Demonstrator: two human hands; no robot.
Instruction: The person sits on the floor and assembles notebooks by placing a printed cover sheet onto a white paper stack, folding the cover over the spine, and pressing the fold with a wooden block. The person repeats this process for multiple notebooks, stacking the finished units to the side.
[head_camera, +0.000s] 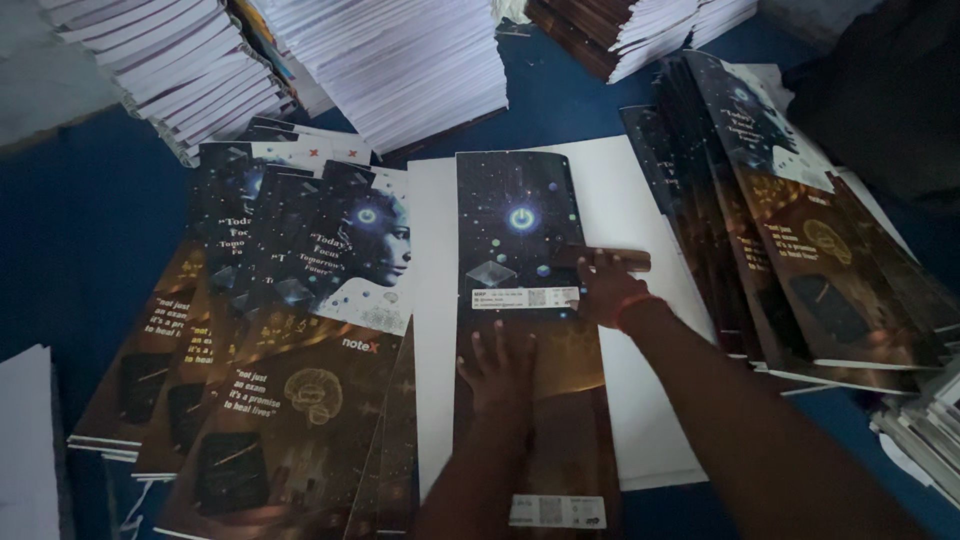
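A long dark cover sheet (520, 300) with stars and a glowing ring is lying in the middle of the frame on a big white sheet (640, 300). The left hand (497, 365) is pressing flat on it, fingers spread open. The right hand (605, 290) is holding a brown stick (610, 258) at its right edge. A small white label (525, 297) is sitting across the cover. More covers are fanning out at lower left (290, 350) and upper right (790, 220). White paper stacks (400, 60) are filling the top, cut off and dim
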